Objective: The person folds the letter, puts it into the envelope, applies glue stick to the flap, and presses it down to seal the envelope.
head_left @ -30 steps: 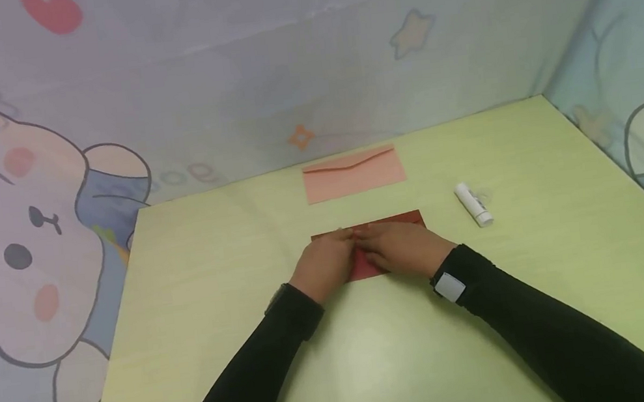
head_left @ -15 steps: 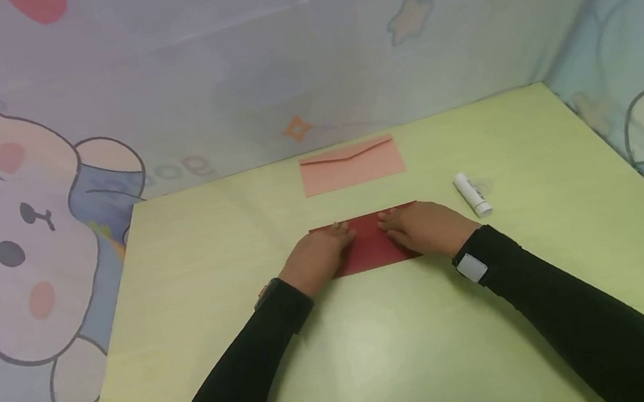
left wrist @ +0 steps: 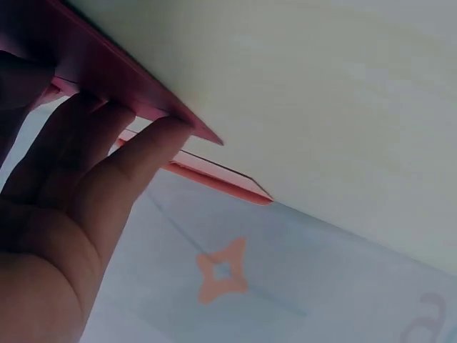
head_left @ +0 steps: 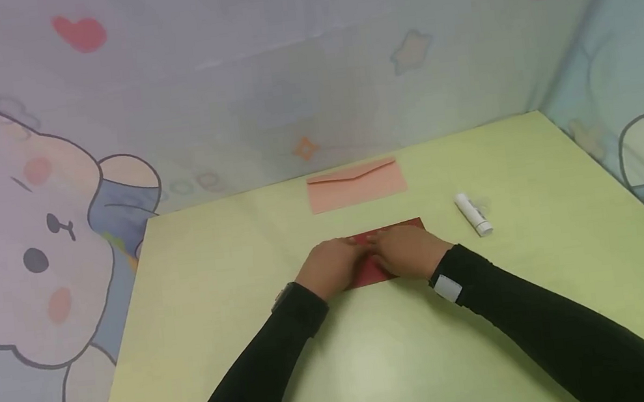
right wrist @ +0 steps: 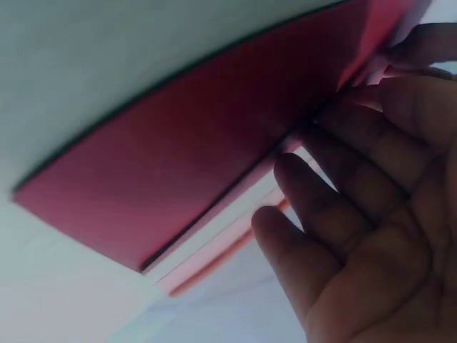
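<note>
A red envelope [head_left: 372, 272] lies on the table under both hands, its long sides running left to right. My left hand [head_left: 331, 267] rests on its left part, and in the left wrist view the extended fingertips touch the red paper [left wrist: 114, 68]. My right hand [head_left: 410, 251] lies over the right part, covering much of it. The right wrist view shows some right fingertips [right wrist: 289, 166] at the envelope's fold line, with the outer fingers slightly spread. In the head view the fingertips of the two hands meet near the envelope's middle.
A pink envelope [head_left: 358, 192] with its flap toward the wall lies behind the red one. Right of it is a white glue stick [head_left: 473, 214]. A printed fabric wall [head_left: 218, 107] stands along the table's [head_left: 208, 291] back edge.
Half a second ago the hands were spread apart on the red envelope; now they are together at its middle again, as at one second ago. The head view has tilted.
</note>
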The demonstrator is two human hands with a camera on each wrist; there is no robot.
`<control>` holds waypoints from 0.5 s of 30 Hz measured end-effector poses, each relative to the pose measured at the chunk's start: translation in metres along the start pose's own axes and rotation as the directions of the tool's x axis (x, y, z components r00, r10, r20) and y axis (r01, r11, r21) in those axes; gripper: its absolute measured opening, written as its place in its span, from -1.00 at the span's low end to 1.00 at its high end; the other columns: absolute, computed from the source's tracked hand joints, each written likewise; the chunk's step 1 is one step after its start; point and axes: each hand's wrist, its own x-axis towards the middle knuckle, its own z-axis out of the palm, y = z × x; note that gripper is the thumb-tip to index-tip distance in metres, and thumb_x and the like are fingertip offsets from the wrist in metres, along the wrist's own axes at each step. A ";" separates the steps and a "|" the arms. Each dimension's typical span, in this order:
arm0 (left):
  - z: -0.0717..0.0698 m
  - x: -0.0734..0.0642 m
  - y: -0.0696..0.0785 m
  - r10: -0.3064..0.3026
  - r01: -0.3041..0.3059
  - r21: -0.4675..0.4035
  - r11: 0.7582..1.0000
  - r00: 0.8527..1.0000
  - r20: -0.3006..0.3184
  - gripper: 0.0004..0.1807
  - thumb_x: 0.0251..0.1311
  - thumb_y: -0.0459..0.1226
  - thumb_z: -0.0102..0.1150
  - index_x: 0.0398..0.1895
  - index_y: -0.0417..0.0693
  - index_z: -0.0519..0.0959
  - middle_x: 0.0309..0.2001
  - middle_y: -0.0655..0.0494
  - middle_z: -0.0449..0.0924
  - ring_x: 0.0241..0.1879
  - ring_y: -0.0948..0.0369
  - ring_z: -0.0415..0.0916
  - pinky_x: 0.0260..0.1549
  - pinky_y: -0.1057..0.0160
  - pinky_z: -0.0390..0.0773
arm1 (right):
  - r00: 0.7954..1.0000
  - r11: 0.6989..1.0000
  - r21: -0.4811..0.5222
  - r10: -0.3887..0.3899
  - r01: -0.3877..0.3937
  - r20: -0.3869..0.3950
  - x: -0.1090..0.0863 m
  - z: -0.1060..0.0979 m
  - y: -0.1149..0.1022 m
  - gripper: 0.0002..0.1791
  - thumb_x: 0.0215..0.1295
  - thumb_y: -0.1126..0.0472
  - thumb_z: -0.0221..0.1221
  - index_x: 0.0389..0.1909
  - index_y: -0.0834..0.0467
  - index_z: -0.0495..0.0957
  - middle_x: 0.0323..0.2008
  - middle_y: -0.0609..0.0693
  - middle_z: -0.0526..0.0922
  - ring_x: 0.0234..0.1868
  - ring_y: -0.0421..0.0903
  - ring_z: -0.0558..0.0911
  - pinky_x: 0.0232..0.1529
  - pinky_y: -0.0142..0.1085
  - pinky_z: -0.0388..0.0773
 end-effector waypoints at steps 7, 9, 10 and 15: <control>0.003 -0.013 -0.014 -0.135 0.134 -0.020 0.991 0.990 -0.029 -0.75 0.64 -0.25 0.29 0.10 0.23 0.90 -0.08 0.14 0.94 -0.13 0.07 0.89 -0.27 0.00 0.86 | 0.990 0.989 0.056 0.139 -0.139 0.007 -0.016 -0.008 0.019 -0.55 0.70 0.19 0.16 0.45 0.24 0.70 0.41 0.24 0.76 0.31 0.28 0.82 0.35 0.15 0.78; -0.006 -0.024 -0.018 -0.155 0.152 -0.050 0.987 0.986 -0.068 -0.79 0.65 -0.23 0.29 0.05 0.15 0.91 -0.27 0.08 0.90 -0.27 0.05 0.84 -0.31 0.00 0.84 | 0.988 0.986 0.060 0.154 -0.154 0.010 -0.022 -0.011 0.027 -0.55 0.71 0.20 0.16 0.46 0.26 0.68 0.44 0.25 0.73 0.28 0.31 0.82 0.35 0.15 0.77; -0.016 -0.028 -0.018 -0.165 0.161 -0.066 0.985 0.984 -0.068 -0.81 0.62 -0.25 0.33 0.05 0.11 0.90 -0.31 0.06 0.88 -0.31 0.04 0.82 -0.32 0.00 0.83 | 0.987 0.986 0.056 0.157 -0.158 0.011 -0.025 -0.012 0.031 -0.55 0.71 0.20 0.17 0.46 0.26 0.68 0.46 0.25 0.72 0.27 0.32 0.82 0.34 0.15 0.78; -0.045 -0.031 -0.017 -0.207 0.201 -0.108 0.974 0.977 -0.050 -0.88 0.48 -0.39 0.40 -0.13 -0.01 0.87 -0.43 0.06 0.82 -0.49 0.13 0.66 -0.45 0.16 0.71 | 0.982 0.982 0.021 0.190 -0.190 -0.020 -0.029 -0.017 0.037 -0.67 0.69 0.23 0.18 0.16 0.34 0.81 0.17 0.28 0.87 -0.01 0.24 0.90 0.10 0.06 0.86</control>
